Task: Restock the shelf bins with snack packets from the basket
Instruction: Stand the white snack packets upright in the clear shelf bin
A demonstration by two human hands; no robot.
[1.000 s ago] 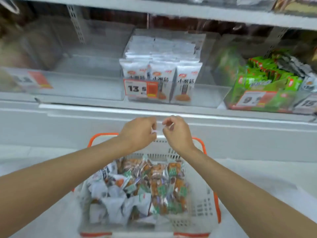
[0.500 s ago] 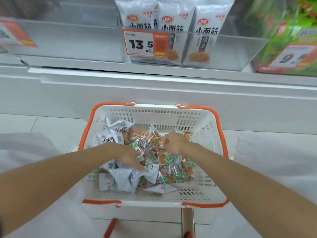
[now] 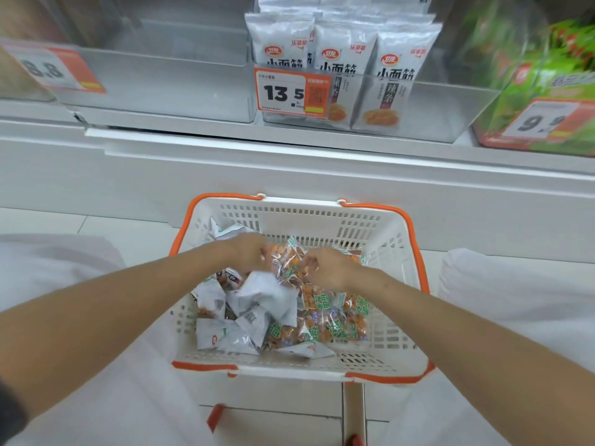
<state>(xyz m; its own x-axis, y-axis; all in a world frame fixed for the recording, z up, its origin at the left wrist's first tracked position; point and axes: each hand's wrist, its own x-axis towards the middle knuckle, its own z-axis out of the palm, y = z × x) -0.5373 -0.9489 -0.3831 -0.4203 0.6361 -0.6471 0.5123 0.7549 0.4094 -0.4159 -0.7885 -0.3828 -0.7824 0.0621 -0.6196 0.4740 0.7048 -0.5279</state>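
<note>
One white slotted plastic basket [image 3: 306, 220] with an orange rim. Two bare hands, left hand [image 3: 248, 252] and right hand [image 3: 328, 268]. Three clear plastic shelf bins [image 3: 161, 85]. Three orange-and-white price tags [image 3: 289, 93]. Three silver-white snack bags [image 3: 344, 56] in the middle bin's front row. Roughly eight white foil packets [image 3: 267, 294]. The clear packets of orange snacks [image 3: 335, 323] are heaped and cannot be counted.

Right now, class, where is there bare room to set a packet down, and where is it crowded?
Free: the clear bin between the 8.8 tag and the upright white packets; the basket floor along its right wall. Crowded: the basket's middle, loose packets around the left hand and right hand.
</note>
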